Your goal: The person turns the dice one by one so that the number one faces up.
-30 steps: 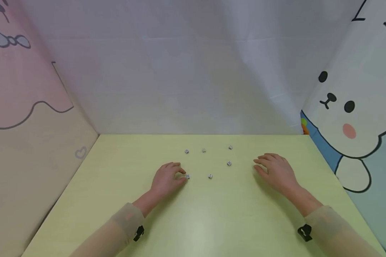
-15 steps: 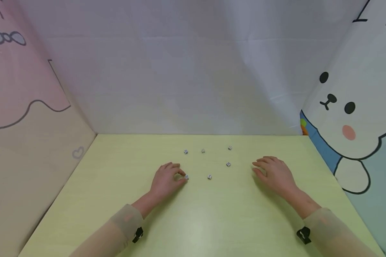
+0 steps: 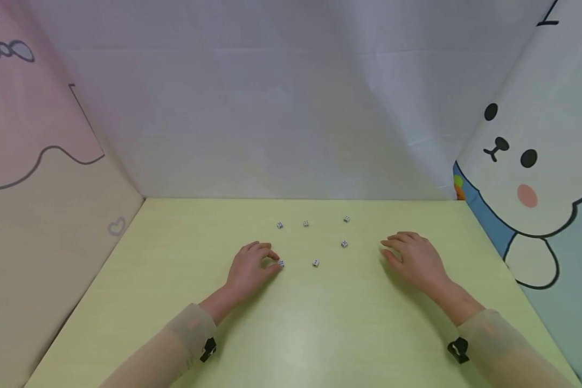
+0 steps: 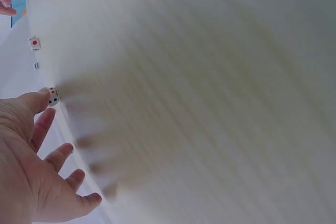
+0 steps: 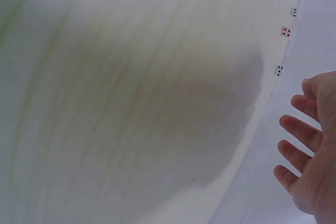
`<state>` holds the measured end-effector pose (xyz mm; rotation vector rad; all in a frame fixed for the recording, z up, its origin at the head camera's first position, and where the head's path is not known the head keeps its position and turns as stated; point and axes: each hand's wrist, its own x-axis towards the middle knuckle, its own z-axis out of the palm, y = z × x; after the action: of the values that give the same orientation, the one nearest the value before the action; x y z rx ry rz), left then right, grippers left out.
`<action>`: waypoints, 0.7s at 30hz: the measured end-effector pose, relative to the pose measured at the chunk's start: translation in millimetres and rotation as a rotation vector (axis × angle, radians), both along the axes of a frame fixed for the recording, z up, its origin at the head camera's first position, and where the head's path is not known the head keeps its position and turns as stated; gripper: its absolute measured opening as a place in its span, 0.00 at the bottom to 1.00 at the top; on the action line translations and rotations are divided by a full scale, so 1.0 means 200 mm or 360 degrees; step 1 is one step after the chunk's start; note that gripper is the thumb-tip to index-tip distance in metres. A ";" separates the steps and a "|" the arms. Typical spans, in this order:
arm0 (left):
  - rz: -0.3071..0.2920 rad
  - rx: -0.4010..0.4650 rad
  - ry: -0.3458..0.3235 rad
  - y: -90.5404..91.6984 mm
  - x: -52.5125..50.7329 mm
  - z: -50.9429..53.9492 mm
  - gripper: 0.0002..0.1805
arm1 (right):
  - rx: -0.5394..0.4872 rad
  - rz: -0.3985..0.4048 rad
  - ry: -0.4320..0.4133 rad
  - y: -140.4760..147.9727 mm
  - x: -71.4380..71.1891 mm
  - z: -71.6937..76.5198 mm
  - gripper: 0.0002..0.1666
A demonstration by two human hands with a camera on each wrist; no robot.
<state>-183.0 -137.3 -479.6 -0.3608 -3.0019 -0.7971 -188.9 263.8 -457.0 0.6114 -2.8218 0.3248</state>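
My left hand (image 3: 253, 272) is at the near-left white die (image 3: 281, 263), which sits between the thumb tip and index fingertip. In the left wrist view, the thumb of the left hand (image 4: 39, 166) touches this die (image 4: 54, 97), with the index fingertip just below it and the other fingers spread apart. To the right, my right hand (image 3: 416, 262) hovers above the table with loosely bent fingers and holds nothing. Its nearest die (image 3: 344, 244) lies to its left. Another die (image 3: 316, 263) lies between the hands, nearer the left one.
Along the back of the pale yellow table (image 3: 291, 334) lie a left die (image 3: 279, 225), a middle die (image 3: 306, 223) and a right die (image 3: 346, 219). A white cloth wall (image 3: 271, 124) rises behind. Printed cartoon panels stand at both sides.
The hands and dice keep nearly the same places on the table. The head view has shifted slightly.
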 end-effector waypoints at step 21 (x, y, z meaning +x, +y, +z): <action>0.0013 0.0084 0.0031 0.01 -0.02 -0.02 0.07 | -0.0085 -0.0056 -0.0024 -0.04 -0.08 0.01 0.17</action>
<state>-186.1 -135.2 -483.9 -0.3526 -2.9556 -0.8653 -205.5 256.3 -454.8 0.5498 -2.8247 0.3988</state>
